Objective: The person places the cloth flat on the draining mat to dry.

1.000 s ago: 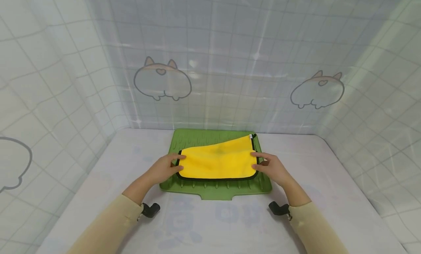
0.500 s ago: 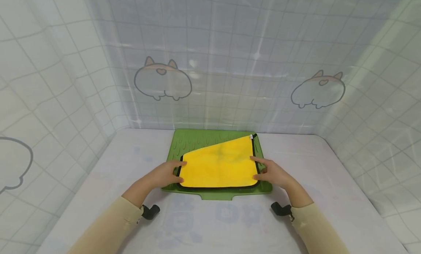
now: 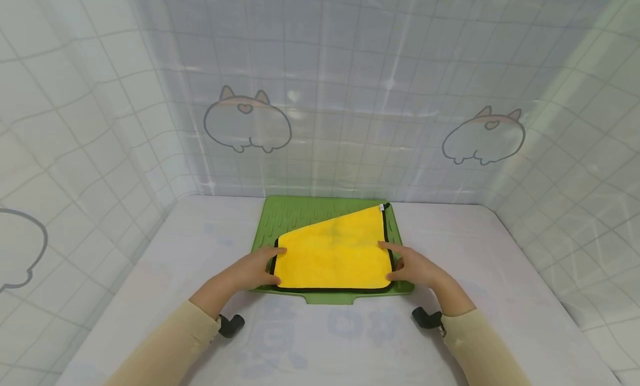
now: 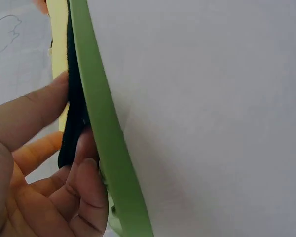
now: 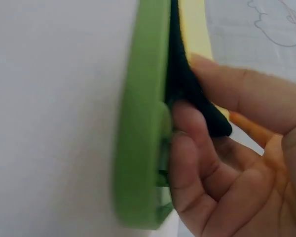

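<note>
Cloth (image 3: pixel 332 255) of yellow colour is above the green tray (image 3: pixel 329 299), between left hand (image 3: pixel 251 269), which pinches its left edge, and right hand (image 3: pixel 418 265), which pinches its right edge.

Cloth (image 3: pixel 332 258): soft textile, matt, slightly fuzzy, with matt black fabric trim (image 3: pixel 332 290). Tray (image 3: pixel 287 212): green plastic, low sheen, moulded ridges, smooth rim. Table (image 3: pixel 200 247): smooth, matt. Wall (image 3: pixel 350 125) past table's far edge: glossy plastic-looking sheet, lightly wrinkled, light streaks. Sleeves (image 3: pixel 167 339): matt woven-looking fabric.
</note>
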`<state>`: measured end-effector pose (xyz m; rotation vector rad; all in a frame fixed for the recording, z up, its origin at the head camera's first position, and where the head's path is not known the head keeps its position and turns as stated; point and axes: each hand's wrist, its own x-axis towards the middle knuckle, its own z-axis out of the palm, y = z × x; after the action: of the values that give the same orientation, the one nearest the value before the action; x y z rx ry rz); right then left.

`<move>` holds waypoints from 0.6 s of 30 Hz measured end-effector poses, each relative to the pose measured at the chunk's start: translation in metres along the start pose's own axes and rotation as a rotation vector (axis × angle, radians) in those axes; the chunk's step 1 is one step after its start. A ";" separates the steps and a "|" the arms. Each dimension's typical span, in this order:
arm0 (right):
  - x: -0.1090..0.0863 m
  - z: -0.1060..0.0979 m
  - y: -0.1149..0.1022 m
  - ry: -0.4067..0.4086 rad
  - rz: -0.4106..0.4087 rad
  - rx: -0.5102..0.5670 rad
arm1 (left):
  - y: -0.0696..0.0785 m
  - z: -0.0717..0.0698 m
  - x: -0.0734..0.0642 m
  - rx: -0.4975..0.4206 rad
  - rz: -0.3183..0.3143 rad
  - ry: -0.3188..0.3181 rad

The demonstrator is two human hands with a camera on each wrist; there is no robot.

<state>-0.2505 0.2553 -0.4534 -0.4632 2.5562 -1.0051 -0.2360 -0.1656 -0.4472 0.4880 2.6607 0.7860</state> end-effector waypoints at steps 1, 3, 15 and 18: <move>0.000 -0.001 0.000 -0.001 -0.003 0.002 | -0.002 0.000 0.001 -0.008 0.004 0.001; 0.001 -0.005 -0.002 0.011 -0.009 0.012 | -0.004 -0.002 0.002 -0.044 0.006 0.006; 0.037 -0.021 0.002 0.113 0.037 0.241 | -0.013 -0.014 0.030 -0.187 -0.033 0.080; 0.047 -0.024 0.004 0.130 0.072 0.301 | -0.011 -0.016 0.039 -0.258 -0.059 0.087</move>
<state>-0.3033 0.2522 -0.4498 -0.2278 2.4508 -1.4038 -0.2793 -0.1662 -0.4490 0.3130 2.5854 1.1364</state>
